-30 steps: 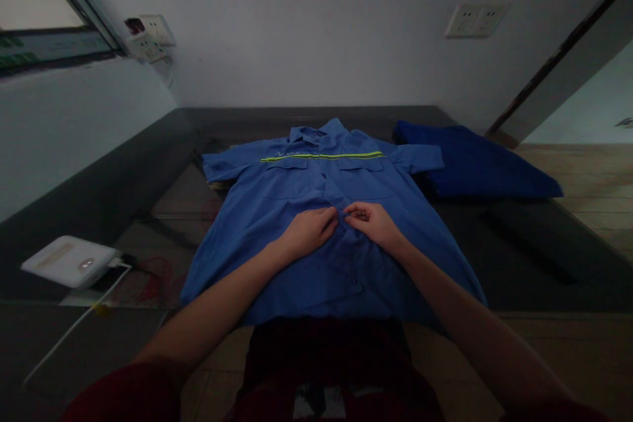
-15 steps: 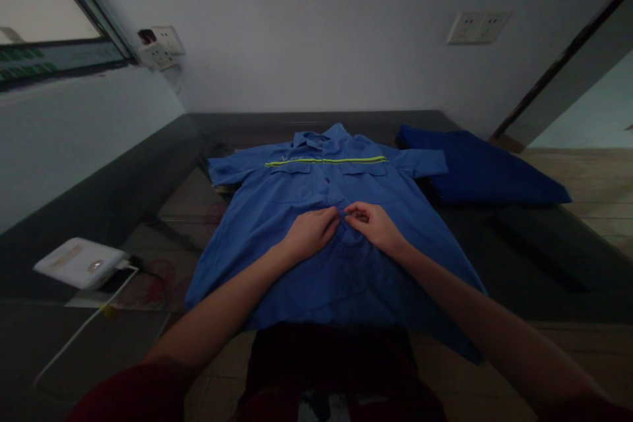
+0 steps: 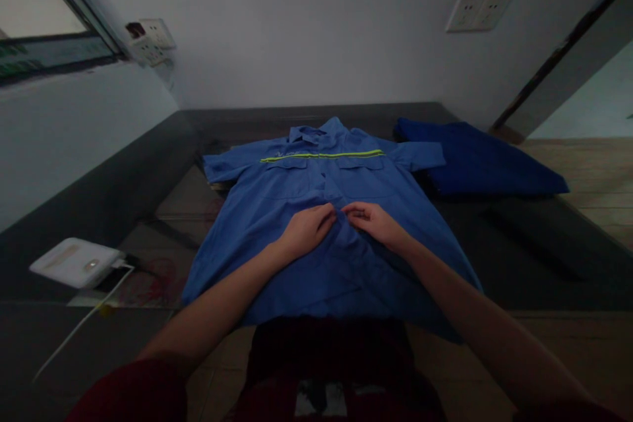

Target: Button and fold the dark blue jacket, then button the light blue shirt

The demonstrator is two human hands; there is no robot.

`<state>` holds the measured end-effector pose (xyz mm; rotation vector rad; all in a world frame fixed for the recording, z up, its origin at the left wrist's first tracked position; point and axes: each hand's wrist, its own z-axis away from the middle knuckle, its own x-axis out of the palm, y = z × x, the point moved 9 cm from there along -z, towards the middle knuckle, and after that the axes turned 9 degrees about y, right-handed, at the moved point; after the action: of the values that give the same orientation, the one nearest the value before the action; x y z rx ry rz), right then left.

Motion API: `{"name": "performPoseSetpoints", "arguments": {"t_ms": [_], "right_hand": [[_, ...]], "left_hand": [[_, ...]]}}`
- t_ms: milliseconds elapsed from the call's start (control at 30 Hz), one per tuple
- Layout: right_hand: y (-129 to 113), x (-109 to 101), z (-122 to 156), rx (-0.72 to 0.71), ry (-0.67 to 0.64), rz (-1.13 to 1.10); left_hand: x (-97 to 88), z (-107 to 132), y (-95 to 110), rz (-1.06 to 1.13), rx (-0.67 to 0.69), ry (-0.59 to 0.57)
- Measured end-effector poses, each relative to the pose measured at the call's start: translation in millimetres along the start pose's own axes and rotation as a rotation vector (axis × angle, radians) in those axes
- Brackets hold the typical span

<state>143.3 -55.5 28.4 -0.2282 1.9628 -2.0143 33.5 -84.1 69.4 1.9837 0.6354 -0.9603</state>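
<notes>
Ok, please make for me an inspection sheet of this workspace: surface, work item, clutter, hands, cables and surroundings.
Surface: dark table.
Job's things: blue shirt, spread out, collar towards the wall, yellow-green stripe across the chest.
Clutter: darker blue item on the right; white device on the left.
Hands: left hand and right hand at the shirt's middle; exact grip unclear.
Cables: white cable at the white device.
Surroundings: wall sockets.

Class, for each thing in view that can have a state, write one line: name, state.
Blue shirt: spread out, front up
Left hand: curled at the shirt's front, grip unclear
Right hand: curled at the shirt's front, grip unclear
Dark blue item: lying by the shirt's sleeve
White device: white cable plugged in
Right wall sockets: nothing plugged in
</notes>
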Motion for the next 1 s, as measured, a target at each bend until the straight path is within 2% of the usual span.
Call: {"name": "performPoseSetpoints", "arguments": {"t_ms": [133, 267, 400, 533, 733, 1000], "right_hand": [[-6.2, 4.1, 1.1, -0.102, -0.007, 0.089], [-18.9, 8.6, 6.7, -0.262, -0.002, 0.294], [-27.3, 12.8, 11.7, -0.354, -0.038, 0.442], [-31.4, 13.5, 13.7, -0.400, -0.042, 0.520], [-34.5, 14.1, 16.9, -0.440, -0.028, 0.524], [-32.6, 17.8, 18.6, -0.451, -0.058, 0.533]], "left_hand": [[2.2, -1.0, 0.7, 0.106, -0.026, -0.025], [2.7, -2.3, 2.1, 0.181, -0.028, -0.054], [4.0, -2.6, 1.6, 0.266, -0.041, -0.084], [3.9, -2.8, 0.3, 0.325, -0.052, -0.095], [-0.6, -3.6, 2.9, 0.339, -0.024, -0.146], [-1.7, -1.1, 3.6, 0.361, -0.056, -0.199]]}}
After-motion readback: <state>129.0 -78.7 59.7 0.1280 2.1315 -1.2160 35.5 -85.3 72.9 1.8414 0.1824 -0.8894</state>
